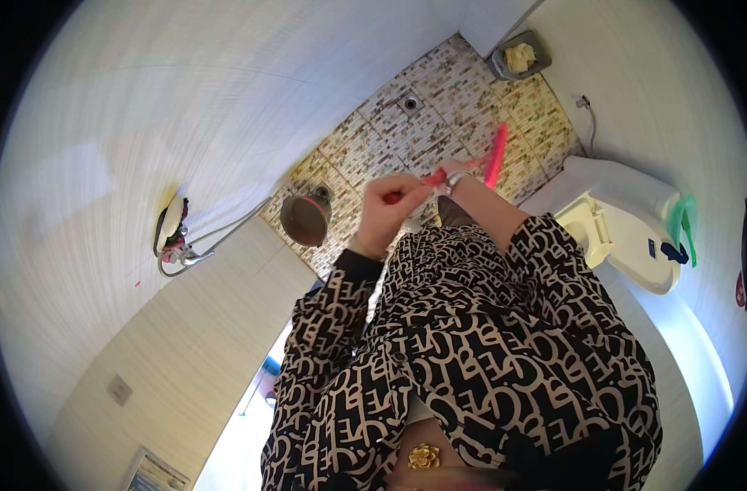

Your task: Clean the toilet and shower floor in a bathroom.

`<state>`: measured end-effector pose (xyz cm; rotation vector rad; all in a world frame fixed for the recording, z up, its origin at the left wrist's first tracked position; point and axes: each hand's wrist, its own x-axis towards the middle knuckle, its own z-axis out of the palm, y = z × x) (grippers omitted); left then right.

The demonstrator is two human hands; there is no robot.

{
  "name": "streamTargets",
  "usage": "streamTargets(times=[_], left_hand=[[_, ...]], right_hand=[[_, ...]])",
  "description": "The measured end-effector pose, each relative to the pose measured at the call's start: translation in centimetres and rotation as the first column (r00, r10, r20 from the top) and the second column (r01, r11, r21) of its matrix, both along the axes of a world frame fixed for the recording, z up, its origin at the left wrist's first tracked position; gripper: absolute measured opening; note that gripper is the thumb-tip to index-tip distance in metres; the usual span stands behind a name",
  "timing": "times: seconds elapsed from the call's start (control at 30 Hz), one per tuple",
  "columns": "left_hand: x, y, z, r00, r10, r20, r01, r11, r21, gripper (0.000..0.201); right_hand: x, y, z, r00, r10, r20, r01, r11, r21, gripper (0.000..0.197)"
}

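A red-pink squeegee (497, 155), its head blurred, is held up in front of me above the tiled floor. Its handle slants from the head toward the left through both hands. My left hand (385, 214) is closed round the handle near its left end, where a red bit shows between the fingers. Closer to the head, my right hand (450, 172) is closed on the same handle, partly blurred, with its fingers mostly hidden behind the wrist. The blade's edge cannot be made out.
A brown bucket (306, 219) stands on the floor at the left, a floor drain (410, 102) lies ahead, and a grey bin (504, 69) holding crumpled paper is in the far corner. At the right is a toilet (615, 168). A shower hose (234, 227) runs along the left wall.
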<state>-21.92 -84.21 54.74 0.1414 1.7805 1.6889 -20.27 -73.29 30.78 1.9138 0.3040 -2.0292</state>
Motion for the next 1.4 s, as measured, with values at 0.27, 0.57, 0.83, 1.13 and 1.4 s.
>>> streamTargets(times=[0.27, 0.57, 0.83, 1.13, 1.4], left_hand=[[-0.6, 0.1, 4.6, 0.962, -0.022, -0.272, -0.019, 0.989, -0.148, 0.027], [2.1, 1.5, 7.0, 0.862, -0.12, -0.492, 0.111, 0.993, -0.048, 0.03], [3.7, -0.2, -0.7, 0.783, 0.526, -0.333, -0.523, 0.846, 0.106, 0.02], [7.9, -6.0, 6.0, 0.802, 0.468, -0.37, -0.541, 0.833, -0.12, 0.027], [8.4, -8.1, 11.1, 0.785, 0.376, -0.493, -0.447, 0.894, -0.028, 0.029]], right_hand=[[-4.0, -2.3, 2.2, 0.932, 0.123, -0.342, -0.169, 0.98, -0.108, 0.013], [-2.3, 2.2, 3.7, 0.774, 0.398, -0.493, -0.402, 0.91, 0.103, 0.025], [-8.3, -1.1, -6.0, -0.633, 0.699, 0.332, -0.391, -0.659, 0.643, 0.024], [-2.6, -11.6, 5.7, -0.401, 0.915, 0.041, -0.612, -0.3, 0.732, 0.018], [0.3, -13.9, 10.8, 0.569, 0.733, -0.372, -0.706, 0.668, 0.235, 0.005]])
